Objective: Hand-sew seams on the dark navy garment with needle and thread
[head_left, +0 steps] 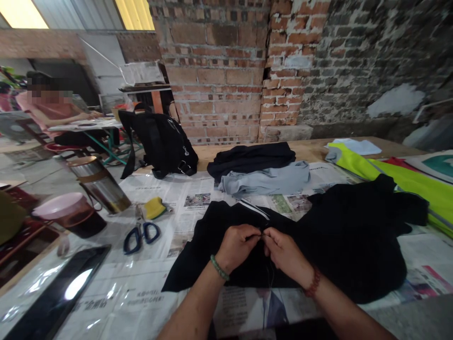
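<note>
A black garment [347,236] with a black-and-white striped trim [254,209] is spread over the newspaper in front of me. Above its left part my left hand [239,243] is closed in a pinch, with a green bead bracelet at the wrist. Fingertip to fingertip with it, my right hand [285,252] pinches too, a reddish bracelet on that wrist. A thin pale thread [271,276] trails down from beneath the right hand over the black cloth. Whatever small piece lies between the left fingertips is hidden.
Blue-handled scissors [141,233], a yellow sponge-like piece [155,208], a steel flask [101,184], a lidded dark drink [74,217] and a phone [60,297] stand or lie left. Behind are a black backpack [159,141], grey cloth [265,178] and a yellow vest [389,177]. A person sits far left.
</note>
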The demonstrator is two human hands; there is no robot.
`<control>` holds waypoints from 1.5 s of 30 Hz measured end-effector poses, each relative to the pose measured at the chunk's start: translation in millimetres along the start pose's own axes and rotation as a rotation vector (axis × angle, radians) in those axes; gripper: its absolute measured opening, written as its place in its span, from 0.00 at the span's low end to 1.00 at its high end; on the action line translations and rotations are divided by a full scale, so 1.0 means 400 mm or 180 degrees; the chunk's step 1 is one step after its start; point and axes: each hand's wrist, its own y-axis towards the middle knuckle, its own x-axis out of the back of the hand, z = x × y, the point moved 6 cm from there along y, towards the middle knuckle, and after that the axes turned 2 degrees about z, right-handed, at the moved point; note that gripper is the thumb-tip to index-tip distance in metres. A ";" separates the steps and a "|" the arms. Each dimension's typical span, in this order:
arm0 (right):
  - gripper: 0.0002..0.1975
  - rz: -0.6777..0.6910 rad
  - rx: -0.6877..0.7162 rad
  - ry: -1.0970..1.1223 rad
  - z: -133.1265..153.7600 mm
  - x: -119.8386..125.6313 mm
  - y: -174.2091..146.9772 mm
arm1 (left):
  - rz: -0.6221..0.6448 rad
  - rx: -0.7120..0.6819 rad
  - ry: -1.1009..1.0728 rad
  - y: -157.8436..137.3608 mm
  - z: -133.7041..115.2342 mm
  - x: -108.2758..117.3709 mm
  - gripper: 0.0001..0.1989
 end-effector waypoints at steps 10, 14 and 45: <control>0.21 -0.0765 0.1211 -0.0862 0.110 0.161 0.023 | -0.0502 -0.0224 0.0253 0.002 -0.010 0.034 0.08; 0.22 0.0148 0.0931 -0.0356 0.065 0.117 0.069 | -0.0656 -0.0293 0.0385 0.000 -0.015 0.040 0.07; 0.08 -0.0303 0.0041 0.1871 -0.039 0.053 0.098 | -0.0353 0.1672 -0.1771 -0.051 0.074 -0.049 0.08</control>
